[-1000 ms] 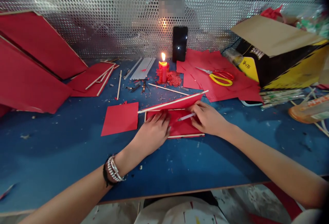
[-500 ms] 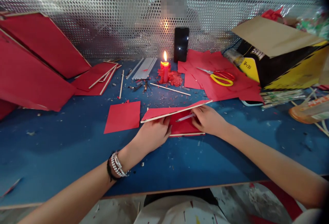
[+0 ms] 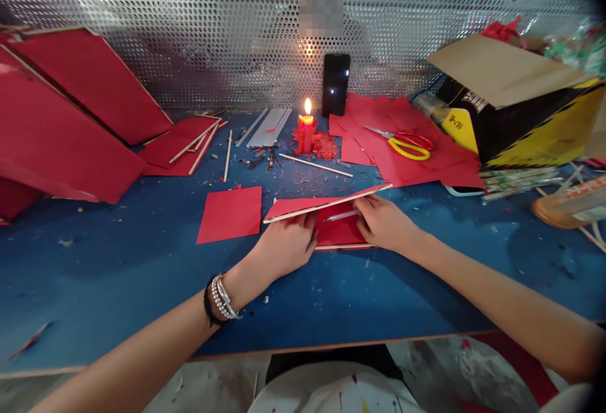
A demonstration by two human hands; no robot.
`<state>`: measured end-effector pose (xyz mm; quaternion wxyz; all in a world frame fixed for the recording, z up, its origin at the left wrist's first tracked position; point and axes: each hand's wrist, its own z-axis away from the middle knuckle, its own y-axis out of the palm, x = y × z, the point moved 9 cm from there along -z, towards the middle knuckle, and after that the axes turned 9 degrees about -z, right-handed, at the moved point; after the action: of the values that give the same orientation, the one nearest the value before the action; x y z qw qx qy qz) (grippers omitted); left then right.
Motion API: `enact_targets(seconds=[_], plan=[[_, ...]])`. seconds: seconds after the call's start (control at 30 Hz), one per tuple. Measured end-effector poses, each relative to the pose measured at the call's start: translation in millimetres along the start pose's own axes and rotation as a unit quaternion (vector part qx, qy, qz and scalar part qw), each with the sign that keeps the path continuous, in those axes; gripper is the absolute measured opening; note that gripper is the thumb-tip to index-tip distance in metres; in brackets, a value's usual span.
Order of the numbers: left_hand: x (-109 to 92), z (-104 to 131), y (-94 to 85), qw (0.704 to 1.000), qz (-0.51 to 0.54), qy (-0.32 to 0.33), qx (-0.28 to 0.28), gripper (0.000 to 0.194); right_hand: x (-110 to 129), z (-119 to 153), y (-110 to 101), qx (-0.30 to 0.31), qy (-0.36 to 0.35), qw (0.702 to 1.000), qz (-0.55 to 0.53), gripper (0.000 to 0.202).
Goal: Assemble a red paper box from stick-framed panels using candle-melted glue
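A red paper piece (image 3: pixel 338 230) edged with thin pale sticks lies near the table's front, its far part raised and tilted over my fingers. My left hand (image 3: pixel 288 242) is at its left side, fingertips hidden under the raised stick edge. On the right, my right hand (image 3: pixel 381 220) is closed around a thin clear pen (image 3: pixel 341 216), whose tip points left over the red paper; its fingers also touch the raised edge. A separate red square (image 3: pixel 230 214) lies flat to the left.
A lit red candle (image 3: pixel 307 132) stands behind my hands, with a phone (image 3: pixel 336 84) upright beyond. Scissors (image 3: pixel 409 146) lie on red sheets at right, near a black-and-yellow box (image 3: pixel 534 116). Large red panels (image 3: pixel 71 129) lean at left. Loose sticks (image 3: pixel 316 165) lie about.
The view has shifted slightly, so items on the left appear a little further right. Both hands hold nearly the same pose at the red piece.
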<state>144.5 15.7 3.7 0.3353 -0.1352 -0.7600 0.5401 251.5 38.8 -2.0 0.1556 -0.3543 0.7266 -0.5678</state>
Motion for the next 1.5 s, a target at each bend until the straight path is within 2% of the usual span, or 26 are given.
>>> enact_targets(seconds=[0.5, 0.67, 0.77, 0.87, 0.97, 1.03, 1.1, 1.13, 1.2, 1.3, 1.37, 1.43, 1.5], plan=[[5, 0, 13.0, 0.997, 0.067, 0.002, 0.031, 0.043, -1, 0, -1, -0.007, 0.022, 0.999, -0.028, 0.019], [7, 3, 7.2, 0.999, 0.048, -0.009, 0.009, 0.039, -1, 3, 0, -0.013, 0.031, 0.999, -0.018, 0.018], [12, 10, -5.9, 0.997, 0.060, 0.029, -0.032, 0.030, -2, 3, -2, -0.021, 0.030, 0.999, -0.015, 0.016], [25, 21, -30.0, 0.986, 0.083, 0.079, -0.123, 0.018, -2, 3, -6, -0.028, 0.010, 0.999, -0.031, 0.016], [55, 28, -52.9, 0.971, 0.069, 0.020, -0.227, 0.009, 1, 5, -17, -0.061, -0.029, 0.996, -0.058, 0.016], [76, 31, -59.2, 0.959, 0.070, -0.049, -0.271, 0.019, 4, 8, -30, -0.115, -0.053, 0.988, -0.088, 0.018], [94, 32, -55.1, 0.945, 0.114, -0.117, -0.284, 0.038, 0, 14, -49, -0.206, -0.036, 0.973, -0.094, 0.026], [101, 31, -48.9, 0.939, 0.148, -0.141, -0.275, 0.048, -6, 18, -57, -0.254, -0.006, 0.963, -0.085, 0.029], [109, 25, -29.1, 0.937, 0.217, -0.166, -0.217, 0.059, -20, 24, -68, -0.324, 0.067, 0.941, -0.069, 0.032], [107, 15, 4.5, 0.939, 0.296, -0.157, -0.081, 0.047, -38, 25, -66, -0.337, 0.135, 0.927, -0.092, 0.033], [105, 13, 16.4, 0.935, 0.322, -0.147, -0.031, 0.029, -42, 28, -67, -0.354, 0.140, 0.921, -0.088, 0.032], [108, 11, 19.7, 0.932, 0.325, -0.159, -0.028, 0.018, -34, 35, -75, -0.395, 0.105, 0.911, -0.056, 0.033], [115, 11, 20.7, 0.930, 0.310, -0.194, -0.044, 0.020, -19, 39, -81, -0.410, 0.041, 0.909, -0.056, 0.032]])
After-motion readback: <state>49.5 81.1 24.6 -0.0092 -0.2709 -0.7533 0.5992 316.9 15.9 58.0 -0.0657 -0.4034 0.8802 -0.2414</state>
